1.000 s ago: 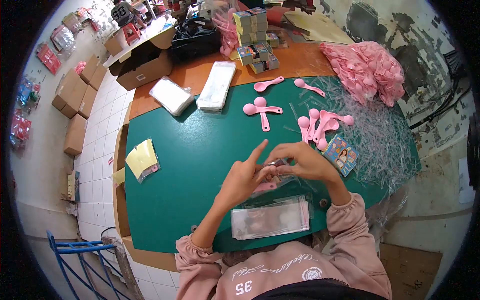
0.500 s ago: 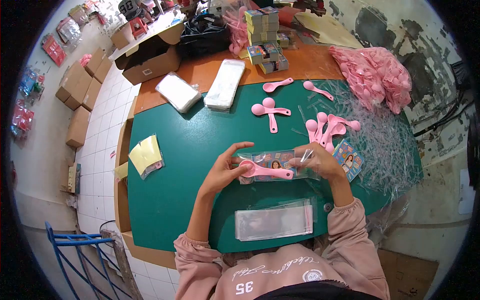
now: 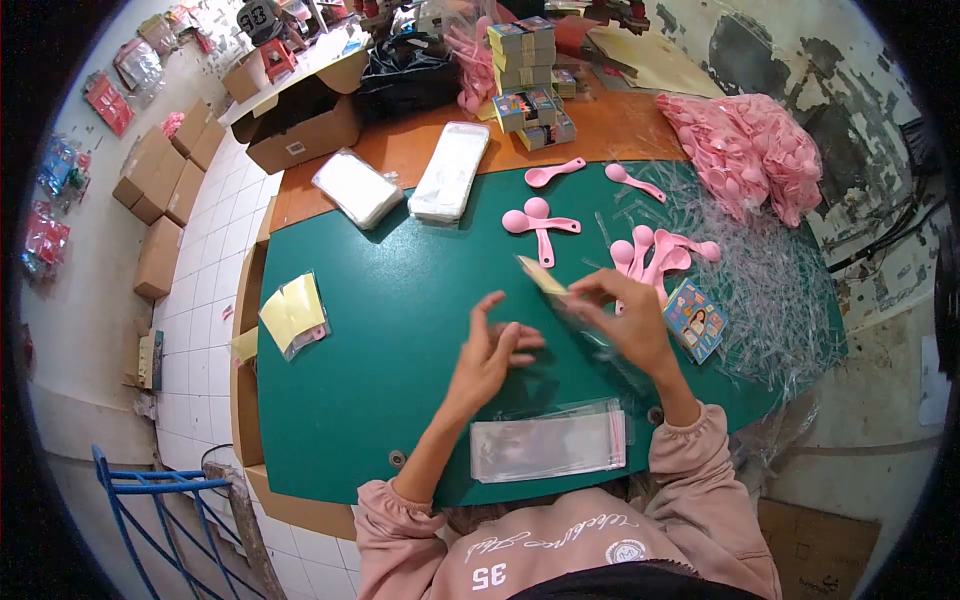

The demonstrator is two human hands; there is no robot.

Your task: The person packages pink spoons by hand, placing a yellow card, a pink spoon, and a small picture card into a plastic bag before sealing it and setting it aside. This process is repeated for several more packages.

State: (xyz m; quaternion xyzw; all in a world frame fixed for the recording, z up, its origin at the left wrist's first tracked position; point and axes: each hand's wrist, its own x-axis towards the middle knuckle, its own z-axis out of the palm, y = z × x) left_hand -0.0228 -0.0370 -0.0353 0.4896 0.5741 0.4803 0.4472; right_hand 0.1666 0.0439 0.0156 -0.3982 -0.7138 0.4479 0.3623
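Note:
My right hand (image 3: 640, 325) pinches a clear plastic packet (image 3: 541, 276) tilted on edge above the green table; the yellow back of a card shows in it, and the pink spoon seen in it earlier is hidden. To its left hovers my left hand (image 3: 487, 362), fingers apart and holding nothing. Clear plastic bags (image 3: 545, 446) lie in a stack below both hands. Several pink spoons (image 3: 665, 260) are piled just beyond my right hand, beside a stack of printed cards (image 3: 696, 318). A filled packet (image 3: 294, 313) with yellow card rests on the left.
Pink spoons (image 3: 541, 222) lie crossed near the middle. Two bundles of wrapped bags (image 3: 447, 172) sit toward the back, near banded card stacks (image 3: 524, 75). A bulging bag of pink spoons (image 3: 745, 150) and clear plastic strips (image 3: 760, 300) cover the right side.
My left hand has let go of the packet and moved slightly down. My right hand has turned the packet up on edge, so its yellow back shows instead of the spoon and printed front.

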